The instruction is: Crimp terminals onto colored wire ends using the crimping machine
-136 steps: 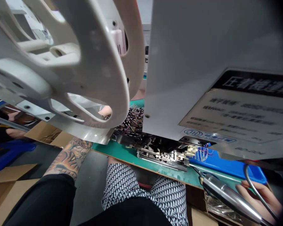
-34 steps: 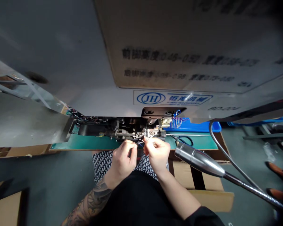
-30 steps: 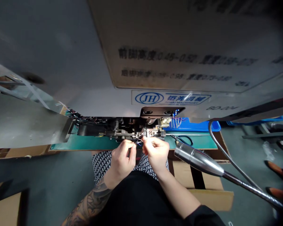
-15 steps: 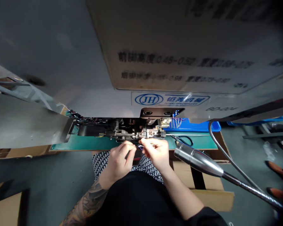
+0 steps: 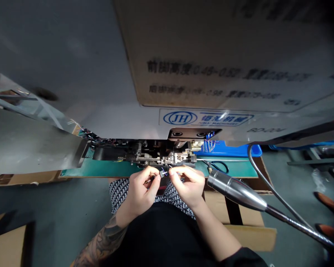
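Observation:
My left hand [image 5: 143,189] pinches a small dark connector [image 5: 163,173] between thumb and forefinger. Thin wires, one white and one bluish [image 5: 165,171], run from the connector toward my right hand [image 5: 187,185]. The right fingertips are pinched on a wire; its exact end is too small to make out. Both hands are just in front of the terminal crimping machine's metal working head [image 5: 172,158], apart from it, above my lap.
The grey machine housing [image 5: 100,118] overhangs the green bench top [image 5: 100,168]. At right are black-handled scissors [image 5: 219,167], a blue tray [image 5: 233,150] with wires, and a metal gooseneck lamp [image 5: 233,189]. Cardboard boxes [image 5: 250,237] lie on the floor. Another person's shoes [image 5: 327,200] show at far right.
My right hand has moved slightly right, away from the left, opening a gap where the connector and wires now show. My left hand stays nearly in place. The view has shifted a little.

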Tool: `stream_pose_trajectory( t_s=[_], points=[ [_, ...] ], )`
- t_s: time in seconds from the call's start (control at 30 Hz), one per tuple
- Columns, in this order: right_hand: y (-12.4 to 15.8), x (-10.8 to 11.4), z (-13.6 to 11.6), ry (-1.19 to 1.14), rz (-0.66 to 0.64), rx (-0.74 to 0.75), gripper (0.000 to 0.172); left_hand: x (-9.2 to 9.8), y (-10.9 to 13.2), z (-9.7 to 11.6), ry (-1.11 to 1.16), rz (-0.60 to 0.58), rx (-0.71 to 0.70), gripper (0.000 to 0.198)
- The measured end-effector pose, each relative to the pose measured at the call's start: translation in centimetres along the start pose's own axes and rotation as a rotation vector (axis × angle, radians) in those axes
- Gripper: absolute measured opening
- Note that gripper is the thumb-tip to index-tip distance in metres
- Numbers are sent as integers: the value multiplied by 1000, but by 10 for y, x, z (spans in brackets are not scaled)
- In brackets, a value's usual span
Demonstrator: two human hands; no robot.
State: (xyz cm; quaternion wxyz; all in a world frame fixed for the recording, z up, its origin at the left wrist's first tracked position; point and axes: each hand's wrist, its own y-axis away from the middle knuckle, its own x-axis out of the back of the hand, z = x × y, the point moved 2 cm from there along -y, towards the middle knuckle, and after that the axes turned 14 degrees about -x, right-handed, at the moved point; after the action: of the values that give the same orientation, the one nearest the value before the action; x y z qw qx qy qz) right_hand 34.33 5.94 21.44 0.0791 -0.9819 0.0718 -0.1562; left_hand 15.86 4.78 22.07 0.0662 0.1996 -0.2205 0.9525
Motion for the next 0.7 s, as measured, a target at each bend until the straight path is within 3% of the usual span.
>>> stream_pose_trajectory(
  t_s=[0.13, 0.27, 0.47, 0.7],
  points=[
    [3, -13, 1, -153, 120, -195, 19, -10, 2, 1, -34, 78, -45, 14],
    [2, -24, -1, -314, 123, -461, 37, -17, 7, -4, -152, 144, -151, 9],
    [-4, -28, -12, -340, 183, -493, 41, -17, 11, -10, -239, 147, -207, 10],
    [-5, -35, -16, -362, 136, -561, 36, -11, 10, -11, -304, 166, -209, 9]
  ],
)
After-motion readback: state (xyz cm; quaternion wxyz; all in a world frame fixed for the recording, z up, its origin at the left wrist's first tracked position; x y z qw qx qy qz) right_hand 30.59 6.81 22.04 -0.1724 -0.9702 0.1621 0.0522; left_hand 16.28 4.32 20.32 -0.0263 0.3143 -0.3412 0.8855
